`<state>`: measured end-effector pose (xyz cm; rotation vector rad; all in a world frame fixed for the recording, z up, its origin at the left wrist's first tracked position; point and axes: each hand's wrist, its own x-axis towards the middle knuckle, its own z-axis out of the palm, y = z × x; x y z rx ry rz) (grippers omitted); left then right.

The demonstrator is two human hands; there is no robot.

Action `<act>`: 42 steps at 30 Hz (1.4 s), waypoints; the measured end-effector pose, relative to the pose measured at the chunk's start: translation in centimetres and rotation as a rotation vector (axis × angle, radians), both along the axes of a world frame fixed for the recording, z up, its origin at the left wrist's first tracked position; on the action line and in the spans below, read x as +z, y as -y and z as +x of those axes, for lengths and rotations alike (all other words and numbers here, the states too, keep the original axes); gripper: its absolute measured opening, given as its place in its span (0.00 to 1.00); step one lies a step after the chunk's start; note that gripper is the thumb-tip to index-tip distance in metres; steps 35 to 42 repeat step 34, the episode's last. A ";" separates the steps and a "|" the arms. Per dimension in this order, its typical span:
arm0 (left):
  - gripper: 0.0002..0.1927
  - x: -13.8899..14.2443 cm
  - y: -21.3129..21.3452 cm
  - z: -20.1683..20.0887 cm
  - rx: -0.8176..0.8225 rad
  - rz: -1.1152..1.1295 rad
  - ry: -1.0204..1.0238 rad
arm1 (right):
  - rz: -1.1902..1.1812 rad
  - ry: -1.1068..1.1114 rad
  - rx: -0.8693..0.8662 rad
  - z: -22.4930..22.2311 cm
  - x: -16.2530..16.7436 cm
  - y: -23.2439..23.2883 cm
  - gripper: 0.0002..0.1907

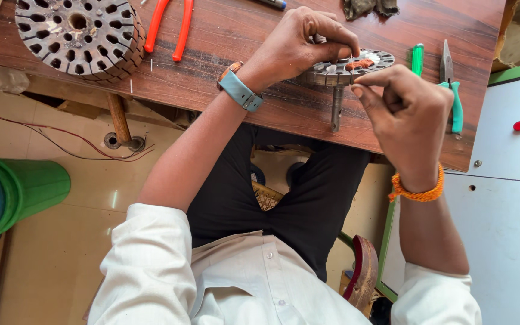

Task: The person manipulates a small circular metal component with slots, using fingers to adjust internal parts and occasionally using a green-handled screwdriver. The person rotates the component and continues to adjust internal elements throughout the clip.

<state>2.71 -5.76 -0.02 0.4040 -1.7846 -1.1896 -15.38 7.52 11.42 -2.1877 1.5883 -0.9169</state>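
Left hand: the left hand [299, 45] curls over the far side of a round slotted grey metal motor core [347, 67], fingers bent and closed on its rim, the thumb pressing on its top face; a grey-blue watch strap [240, 90] circles the wrist.
Right hand: the right hand [407, 111] is drawn almost into a fist, its thumb and forefinger pinched together just at the near rim of the core; whether anything thin sits between the fingertips cannot be told. An orange thread band [417, 192] sits on this wrist.
Motor core: it lies flat near the front edge of the reddish-brown wooden table [224, 54], between the two hands, with a patch of copper-coloured winding [359, 63] in its top slots and a grey metal shaft [336, 108] sticking out from under it towards the person.
Just right of the core: a green-handled tool [417, 59] and teal-handled pliers [452, 90] lie side by side on the table.
Far left of the table: a larger round slotted rusty-brown metal core [79, 37] rests well apart from the hands, with red-orange-handled pliers [170, 27] beside it.
Beyond the table: a pale grey metal cabinet with a red button [519, 126] stands to the right; a green plastic bin [13, 192] stands on the tiled floor to the left.
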 end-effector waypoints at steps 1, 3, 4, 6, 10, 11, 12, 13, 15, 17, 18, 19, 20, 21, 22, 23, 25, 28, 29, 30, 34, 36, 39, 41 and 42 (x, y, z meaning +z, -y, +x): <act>0.05 -0.2 0.1 0.1 0.015 0.001 0.005 | -0.030 -0.010 0.008 -0.2 -0.5 -0.2 0.05; 0.05 -0.5 0.3 0.2 0.032 -0.001 -0.009 | -0.084 -0.048 0.026 -0.4 -1.2 -0.6 0.06; 0.05 -0.5 0.4 0.3 0.034 -0.005 -0.026 | -0.108 -0.075 0.037 -0.4 -1.6 -0.8 0.06; 0.06 -0.4 0.4 0.5 0.025 0.014 -0.033 | -0.125 -0.074 0.049 -0.6 -2.0 -0.7 0.06; 0.12 0.5 0.0 0.6 -0.021 0.069 -0.032 | -0.070 0.015 0.023 -1.1 -1.9 0.0 0.06; 0.15 0.7 -0.2 0.6 -0.028 0.076 -0.041 | -0.047 0.034 0.013 -1.1 -1.8 0.1 0.06; 0.14 0.9 -0.2 0.5 -0.028 -0.030 -0.042 | -0.047 0.039 0.017 -1.1 -1.8 0.1 0.06; 0.12 1.0 0.0 0.4 -0.029 -0.132 -0.041 | -0.045 0.043 0.021 -1.2 -1.8 0.0 0.05; 0.09 0.9 0.2 0.3 -0.014 -0.266 -0.031 | -0.048 0.037 0.018 -1.2 -1.9 -0.1 0.06; 0.07 0.8 0.5 0.1 0.018 -0.330 -0.013 | -0.059 0.019 -0.002 -1.1 -2.1 -0.3 0.06; 0.07 0.6 0.5 0.1 0.016 -0.307 -0.008 | -0.070 0.006 -0.008 -1.1 -2.3 -0.4 0.06; 0.06 0.4 0.3 0.4 0.015 -0.283 -0.002 | -0.080 -0.006 -0.014 -1.1 -2.5 -0.7 0.06; 0.06 0.3 0.1 0.7 0.015 -0.259 0.004 | -0.090 -0.017 -0.019 -1.1 -2.7 -0.8 0.07; 0.06 0.2 0.0 0.7 0.026 -0.256 0.013 | -0.113 -0.023 -0.001 -1.1 -2.9 -0.8 0.06; 0.06 0.1 0.0 0.7 0.039 -0.254 0.022 | -0.137 -0.028 0.019 -1.1 -3.1 -0.8 0.06; 0.06 0.0 -0.1 0.8 0.052 -0.252 0.031 | -0.160 -0.033 0.040 -1.1 -3.3 -0.9 0.05; 0.06 0.0 -0.1 0.9 0.049 -0.247 0.030 | -0.187 0.005 0.075 -1.1 -3.4 -0.9 0.05; 0.06 -0.1 0.0 0.7 0.046 -0.243 0.016 | -0.135 0.060 0.033 -1.5 -3.1 -1.0 0.06; 0.06 -0.1 0.0 0.7 0.043 -0.242 0.009 | -0.100 0.079 0.002 -1.7 -2.9 -1.0 0.06; 0.06 -0.2 0.0 0.7 0.053 -0.242 0.015 | -0.100 0.068 0.017 -1.8 -2.8 -0.9 0.07; 0.06 -0.2 0.0 0.7 0.082 -0.275 0.038 | -0.088 0.062 0.052 -1.9 -2.4 -0.6 0.07; 0.06 -0.2 0.0 0.7 0.082 -0.275 0.038 | -0.088 0.062 0.052 -1.9 -2.4 -0.6 0.07; 0.06 -0.2 0.0 0.7 0.082 -0.275 0.038 | -0.088 0.062 0.052 -1.9 -2.4 -0.6 0.07; 0.06 -0.2 0.0 0.7 0.082 -0.275 0.038 | -0.088 0.062 0.052 -1.9 -2.4 -0.6 0.07; 0.06 -0.2 0.0 0.7 0.082 -0.275 0.038 | -0.088 0.062 0.052 -1.9 -2.4 -0.6 0.07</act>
